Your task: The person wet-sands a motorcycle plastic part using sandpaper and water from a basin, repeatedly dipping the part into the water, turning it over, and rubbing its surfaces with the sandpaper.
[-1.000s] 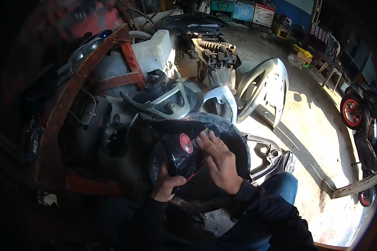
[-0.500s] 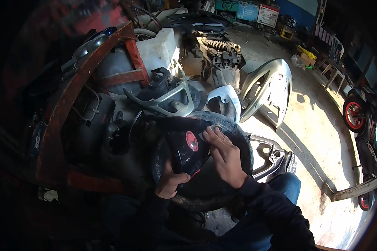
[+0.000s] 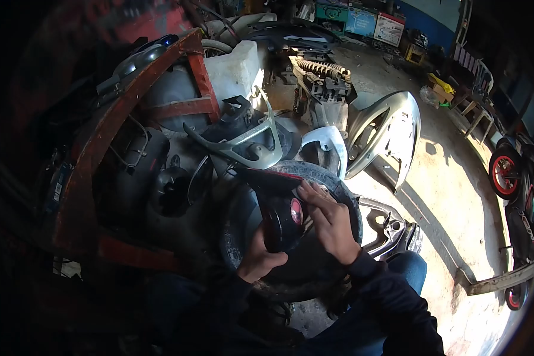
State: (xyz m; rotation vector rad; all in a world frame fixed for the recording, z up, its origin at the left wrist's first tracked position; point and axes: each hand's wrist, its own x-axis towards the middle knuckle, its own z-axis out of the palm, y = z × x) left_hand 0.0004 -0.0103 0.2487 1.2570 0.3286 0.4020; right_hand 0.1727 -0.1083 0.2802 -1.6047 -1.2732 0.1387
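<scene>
A glossy black motorcycle body panel (image 3: 279,212) with a round red emblem (image 3: 296,211) is tilted over a round dark tub (image 3: 351,234). My left hand (image 3: 262,256) grips the panel's lower end, thumb across the near face. On the panel's right edge, beside the emblem, rests my right hand (image 3: 333,226), its fingers bent and pressed together. A small pale bit shows by these fingertips; I cannot make out what it is.
Behind the tub lie a grey-green bracket-shaped part (image 3: 258,154), a pale blue part (image 3: 326,145) and a silver fairing (image 3: 391,127). A rusty red metal frame (image 3: 110,113) stands left. A black part (image 3: 385,219) lies at right, near a motorcycle wheel (image 3: 505,173).
The panel has turned, so its emblem now faces more to the right and looks narrower. Both hands have shifted slightly right with it, and the camera view has moved a little.
</scene>
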